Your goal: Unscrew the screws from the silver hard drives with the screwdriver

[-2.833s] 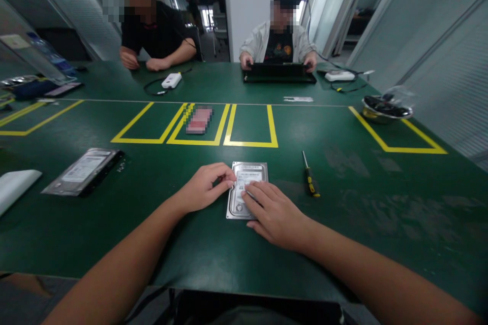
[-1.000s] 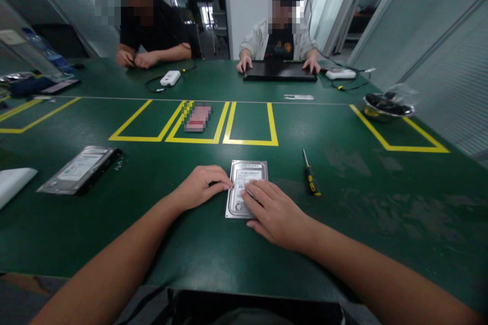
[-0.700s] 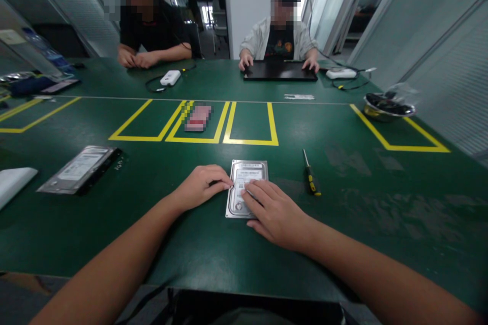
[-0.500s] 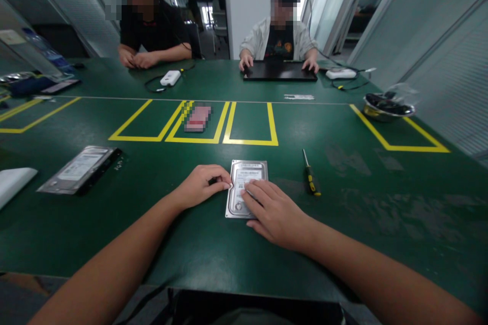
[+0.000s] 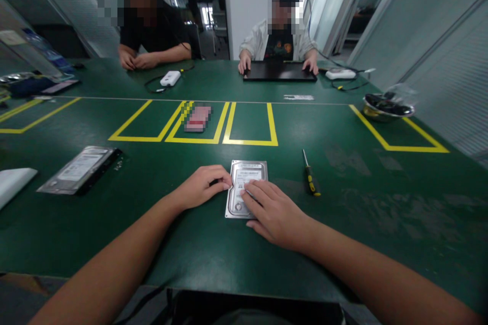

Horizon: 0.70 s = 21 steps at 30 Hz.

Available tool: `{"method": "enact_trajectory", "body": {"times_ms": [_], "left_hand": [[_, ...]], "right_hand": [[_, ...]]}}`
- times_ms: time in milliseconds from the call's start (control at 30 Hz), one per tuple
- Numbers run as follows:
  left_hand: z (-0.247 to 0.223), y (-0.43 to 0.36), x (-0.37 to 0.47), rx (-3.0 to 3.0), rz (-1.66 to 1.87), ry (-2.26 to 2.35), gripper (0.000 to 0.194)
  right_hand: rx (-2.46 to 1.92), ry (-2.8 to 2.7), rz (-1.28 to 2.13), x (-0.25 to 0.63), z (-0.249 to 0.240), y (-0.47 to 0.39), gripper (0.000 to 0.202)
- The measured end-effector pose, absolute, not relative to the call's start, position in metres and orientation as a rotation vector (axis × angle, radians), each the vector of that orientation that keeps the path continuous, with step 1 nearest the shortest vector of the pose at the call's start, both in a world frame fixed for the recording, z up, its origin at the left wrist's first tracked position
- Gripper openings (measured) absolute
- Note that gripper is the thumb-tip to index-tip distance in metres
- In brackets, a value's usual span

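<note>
A silver hard drive (image 5: 249, 168) with a white label lies on the green table in front of me. At its left edge, the bent fingers and thumb of my left hand (image 5: 202, 185) come together on the rim. My right hand (image 5: 280, 213) lies flat over the drive's lower right part, fingers stretched across the label, thumb by the near edge. It covers that corner. To the right lies a black and yellow screwdriver (image 5: 311, 180), its tip pointing away from me.
Another hard drive (image 5: 80, 168) and a white object (image 5: 15, 183) lie left. Beyond are yellow tape outlines (image 5: 249, 141), a blurred pink item (image 5: 197, 119) and a metal bowl (image 5: 387, 111) of dark things. Two people sit opposite; one's hands touch a black panel (image 5: 280, 71).
</note>
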<state>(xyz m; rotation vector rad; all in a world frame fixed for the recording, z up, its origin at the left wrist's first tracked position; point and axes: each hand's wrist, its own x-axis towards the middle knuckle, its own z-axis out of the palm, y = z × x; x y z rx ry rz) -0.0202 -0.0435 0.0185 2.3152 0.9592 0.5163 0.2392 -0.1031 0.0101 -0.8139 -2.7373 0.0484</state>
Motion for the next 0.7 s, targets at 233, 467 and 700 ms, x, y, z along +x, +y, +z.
{"method": "enact_trajectory", "body": {"times_ms": [233,467,700], "left_hand": [[0.0198,-0.0443,-0.0186,2.253,0.501,0.984,0.015],[0.0211,-0.0463,-0.0158,2.121,0.498,1.026,0.014],[0.0202,-0.0457,-0.0151,2.087,0.51,1.03,0.014]], "right_hand": [[-0.819,-2.745,0.063,0.2404,0.0122,-0.1041,0.057],[-0.819,-2.76,0.049,0.2403,0.0125,-0.1039,0.058],[-0.772,-2.73,0.009,0.2433,0.013,-0.1027,0.055]]}}
